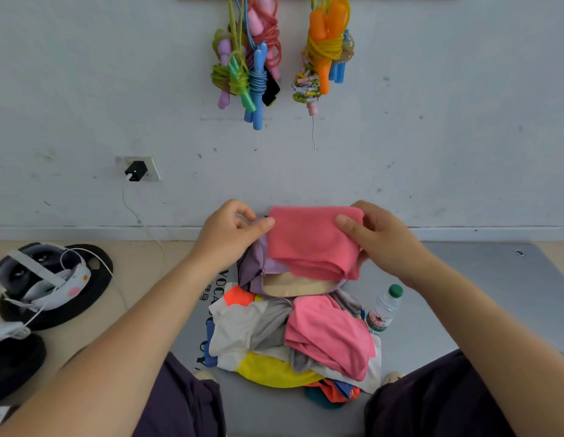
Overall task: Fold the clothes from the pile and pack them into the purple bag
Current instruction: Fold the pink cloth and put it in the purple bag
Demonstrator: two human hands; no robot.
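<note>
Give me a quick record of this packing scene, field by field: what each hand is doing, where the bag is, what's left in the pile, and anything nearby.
left hand: pinches the left edge of the folded pink garment
right hand: grips the garment's right side, thumb on top
purple bag: on the grey mat by the wall, mouth open, beige lining showing, directly under the garment
clothes pile: unfolded, between the knees; pink, grey, white, yellow, orange pieces
water bottle: upright, right of the pile

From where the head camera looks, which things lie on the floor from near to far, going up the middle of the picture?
Clothes pile → purple bag → folded pink garment, held above the bag by the left hand and the right hand.
</note>
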